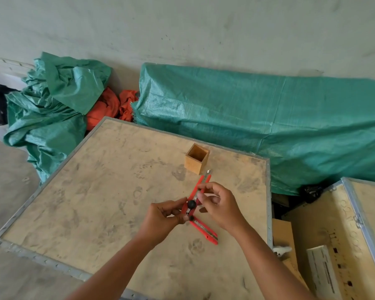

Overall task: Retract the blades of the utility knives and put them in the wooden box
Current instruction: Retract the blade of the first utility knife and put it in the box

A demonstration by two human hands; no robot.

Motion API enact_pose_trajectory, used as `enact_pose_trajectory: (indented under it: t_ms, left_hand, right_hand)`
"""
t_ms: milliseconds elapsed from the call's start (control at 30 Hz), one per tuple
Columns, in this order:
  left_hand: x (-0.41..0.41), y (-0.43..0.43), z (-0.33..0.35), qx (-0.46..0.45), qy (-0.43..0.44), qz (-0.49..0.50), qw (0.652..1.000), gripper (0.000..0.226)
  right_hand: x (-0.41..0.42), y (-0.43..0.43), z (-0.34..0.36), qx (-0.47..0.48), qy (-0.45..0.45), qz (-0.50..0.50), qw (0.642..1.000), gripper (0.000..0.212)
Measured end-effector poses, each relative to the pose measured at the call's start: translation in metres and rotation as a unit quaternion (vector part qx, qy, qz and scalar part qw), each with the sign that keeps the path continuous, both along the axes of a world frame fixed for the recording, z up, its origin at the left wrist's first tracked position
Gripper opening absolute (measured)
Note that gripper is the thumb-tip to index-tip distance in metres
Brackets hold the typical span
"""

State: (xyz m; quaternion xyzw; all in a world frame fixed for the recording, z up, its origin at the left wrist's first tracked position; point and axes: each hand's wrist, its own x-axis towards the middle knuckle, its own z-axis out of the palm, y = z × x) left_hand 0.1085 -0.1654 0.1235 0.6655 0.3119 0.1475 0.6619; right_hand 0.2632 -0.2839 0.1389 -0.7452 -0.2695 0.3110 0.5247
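Note:
A small open wooden box [197, 158] stands on the dusty plywood table top [108, 191]. In front of it both my hands hold a red utility knife [200, 184] that points up toward the box, its metal blade tip showing near the box. My left hand [164, 217] pinches the knife's lower part near a black knob. My right hand [219, 203] grips its middle from the right. A second red utility knife [204, 230] lies on the table just below my hands, angled down to the right.
Green tarps [258, 118] cover bulky things behind the table, with orange cloth [110, 107] between them. An open wooden crate [338, 239] with cardboard and a white box stands at the right. A metal frame edges the table.

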Motion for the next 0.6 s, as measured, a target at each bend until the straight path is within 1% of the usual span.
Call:
enact_pose_trajectory:
  t_ms: [100,200,367,433,533,600]
  left_hand:
    - [0.029,0.021,-0.003,0.038,0.021,-0.015,0.999,0.046]
    - [0.064,0.046,-0.010,0.072,0.034,-0.011,0.997,0.047]
    - [0.127,0.089,-0.026,0.084,0.048,0.001,0.995,0.051]
    - [0.148,0.104,-0.035,0.097,0.072,-0.008,0.993,0.051]
    - [0.172,0.121,-0.046,0.170,0.115,-0.008,0.979,0.054]
    - [0.185,0.130,-0.055,0.194,0.154,0.006,0.969,0.058]
  right_hand:
    - [0.033,0.022,-0.005,-0.012,-0.031,-0.046,0.998,0.021]
    - [0.069,0.048,-0.006,-0.006,-0.058,-0.048,0.997,0.027]
    - [0.128,0.093,-0.017,-0.005,-0.113,-0.055,0.992,0.030]
    - [0.144,0.109,-0.024,-0.003,-0.132,-0.067,0.989,0.030]
    - [0.164,0.128,-0.040,-0.013,-0.168,-0.094,0.981,0.029]
    - [0.173,0.135,-0.051,-0.024,-0.189,-0.107,0.976,0.028]
